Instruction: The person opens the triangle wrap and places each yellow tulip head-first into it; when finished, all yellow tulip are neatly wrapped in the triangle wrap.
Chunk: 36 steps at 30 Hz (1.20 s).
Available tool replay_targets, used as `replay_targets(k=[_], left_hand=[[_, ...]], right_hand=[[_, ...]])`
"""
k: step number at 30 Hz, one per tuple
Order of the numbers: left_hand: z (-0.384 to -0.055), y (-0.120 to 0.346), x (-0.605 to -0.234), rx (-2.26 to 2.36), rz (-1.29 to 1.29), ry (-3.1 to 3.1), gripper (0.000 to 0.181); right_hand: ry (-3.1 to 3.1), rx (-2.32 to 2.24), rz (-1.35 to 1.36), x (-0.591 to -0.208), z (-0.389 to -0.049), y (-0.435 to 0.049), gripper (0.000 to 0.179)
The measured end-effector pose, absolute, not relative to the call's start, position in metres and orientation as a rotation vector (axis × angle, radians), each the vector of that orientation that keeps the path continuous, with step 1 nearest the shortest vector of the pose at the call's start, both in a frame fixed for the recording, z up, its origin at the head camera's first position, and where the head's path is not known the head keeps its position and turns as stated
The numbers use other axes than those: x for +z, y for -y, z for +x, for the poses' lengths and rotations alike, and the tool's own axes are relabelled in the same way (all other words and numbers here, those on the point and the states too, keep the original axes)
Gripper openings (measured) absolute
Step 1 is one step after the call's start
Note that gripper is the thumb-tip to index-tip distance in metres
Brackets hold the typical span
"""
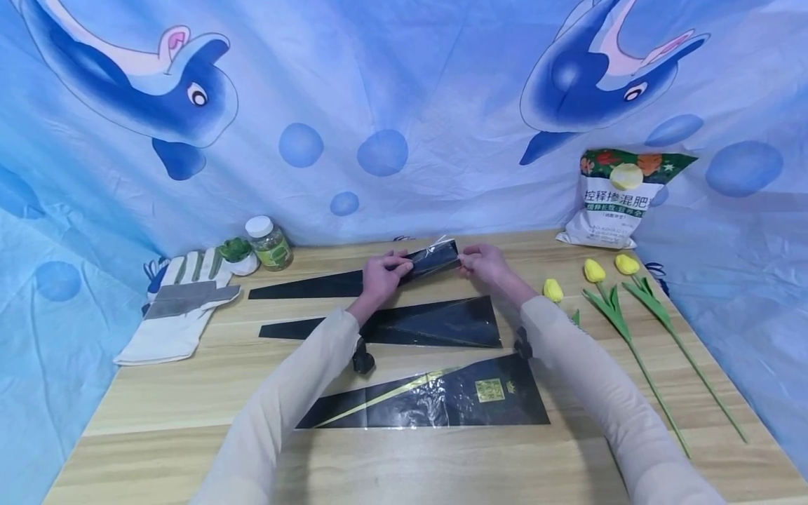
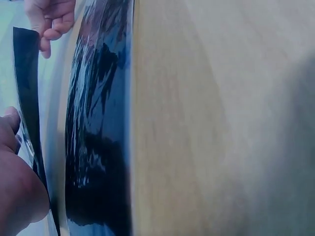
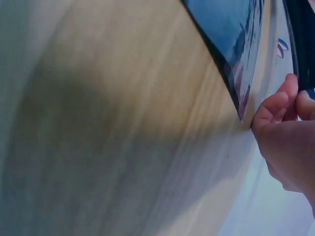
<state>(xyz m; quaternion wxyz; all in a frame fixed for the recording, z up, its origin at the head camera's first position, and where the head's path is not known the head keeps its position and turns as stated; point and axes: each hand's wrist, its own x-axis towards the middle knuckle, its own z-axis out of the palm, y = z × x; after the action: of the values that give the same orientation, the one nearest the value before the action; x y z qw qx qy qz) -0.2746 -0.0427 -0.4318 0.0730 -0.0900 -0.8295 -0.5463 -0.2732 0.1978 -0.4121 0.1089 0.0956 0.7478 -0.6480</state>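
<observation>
A black tapered flower sleeve [image 1: 435, 261] of thin, shiny film lies farthest back, its wide end lifted off the table. My left hand [image 1: 381, 278] grips it partway along, the thumb on top. At the wide end, thumb and fingertips of my right hand [image 1: 486, 265] pinch the corner, as the right wrist view shows too. A second black sleeve [image 1: 435, 322] lies flat just in front, under my forearms. Nearest me rests a third sleeve [image 1: 410, 403] with a gold stripe and gold print, partly covered by the left sleeve cuff.
Yellow tulips [image 1: 611, 308] with green stems lie at the right. Behind them a fertilizer bag [image 1: 609, 203] leans on the blue curtain. At the left are white-and-grey gloves [image 1: 183, 308], a small potted plant [image 1: 238, 258] and a white-lidded jar [image 1: 270, 244].
</observation>
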Motion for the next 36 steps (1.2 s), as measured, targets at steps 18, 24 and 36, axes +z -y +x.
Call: replay_targets(k=[18,24,36], left_hand=[[-0.268,0.024,-0.421,-1.238,-0.597,2.416,0.009],[-0.266,0.024,-0.426,-1.181,-0.587,2.424,0.009],[-0.267,0.026,-0.429,-1.127,-0.58,2.481,0.025]], right_hand=[[-2.74,-1.683,0.0,-0.381,-0.259,-0.199,0.045],[-2.607,-1.625,-0.045,-0.37,-0.259,-0.179,0.065],[-2.339,-1.825,0.134,-0.375,-0.273,-0.164,0.079]])
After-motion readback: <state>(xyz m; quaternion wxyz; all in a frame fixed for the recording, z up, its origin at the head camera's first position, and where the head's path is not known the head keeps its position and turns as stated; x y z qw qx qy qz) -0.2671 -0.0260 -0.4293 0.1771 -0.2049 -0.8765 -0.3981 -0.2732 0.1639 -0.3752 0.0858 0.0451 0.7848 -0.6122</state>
